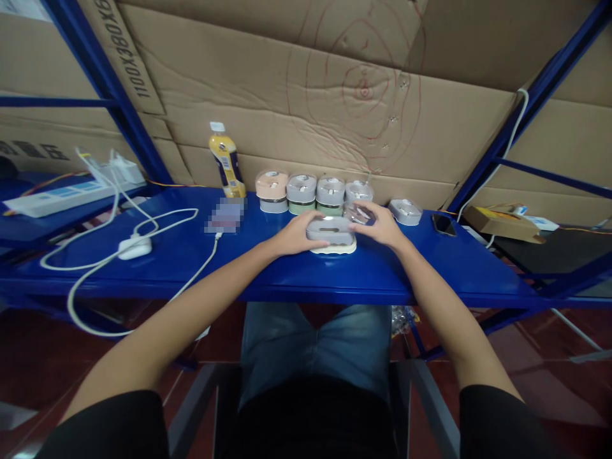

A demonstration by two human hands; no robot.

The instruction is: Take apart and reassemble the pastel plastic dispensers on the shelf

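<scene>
A small grey oval box (329, 234) with a slot in its top sits on a cream scalloped base (333, 249) near the table's front edge. My left hand (297, 234) is closed round its left end, thumb in front and fingers behind. Just right of it, my right hand (382, 225) holds a clear plastic lid (359, 215) between thumb and fingers, the thumb close to the box's right end. Behind both hands stand stacked lidded boxes: a peach one (271, 185) over grey, and grey ones (301, 188) over green. Another grey box (405, 211) stands alone to the right.
A yellow drink bottle (226, 162) stands at the back left by a blurred-out phone-like object (225, 215) on a white cable. A white charger (135, 247) lies farther left. To the right are a dark phone (444, 224) and an open cardboard box (502, 223). Cardboard backs the blue table (268, 274).
</scene>
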